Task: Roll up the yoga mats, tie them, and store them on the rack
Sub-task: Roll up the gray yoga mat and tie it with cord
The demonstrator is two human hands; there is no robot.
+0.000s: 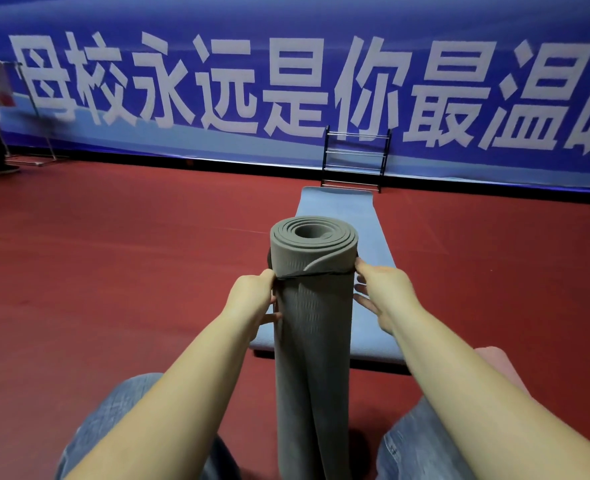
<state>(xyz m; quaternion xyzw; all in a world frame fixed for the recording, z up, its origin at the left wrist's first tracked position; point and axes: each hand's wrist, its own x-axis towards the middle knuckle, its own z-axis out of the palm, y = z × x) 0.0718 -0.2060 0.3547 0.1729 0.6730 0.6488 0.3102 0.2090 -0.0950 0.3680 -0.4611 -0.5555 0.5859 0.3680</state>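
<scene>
Between our knees, on the red floor, we have the grey yoga mat rolled up and standing on end, its spiral top facing us. A dark strap runs round the roll just below that top end, and both hands are at it: the left hand holds the strap's left side with fingers curled against the roll, and the right hand pinches the strap's right side between thumb and forefinger while its other fingers spread loosely toward the mat. So we judge ourselves to be in the tying step for this first mat; the rolling of it is done, but we cannot tell whether the strap is fastened yet, since its closure is not visible.

Much is left. Beyond the roll, the blue yoga mat lies flat and fully unrolled on the floor, running away from us toward the rack. A pink thing shows by our right arm; it may be a third mat, though too little shows to say. The rack stands against the blue banner wall, well apart from us, and we see no mats on its tiers. As we read it, one mat is nearly tied, at least one is still to be rolled and tied, and none is stored.
</scene>
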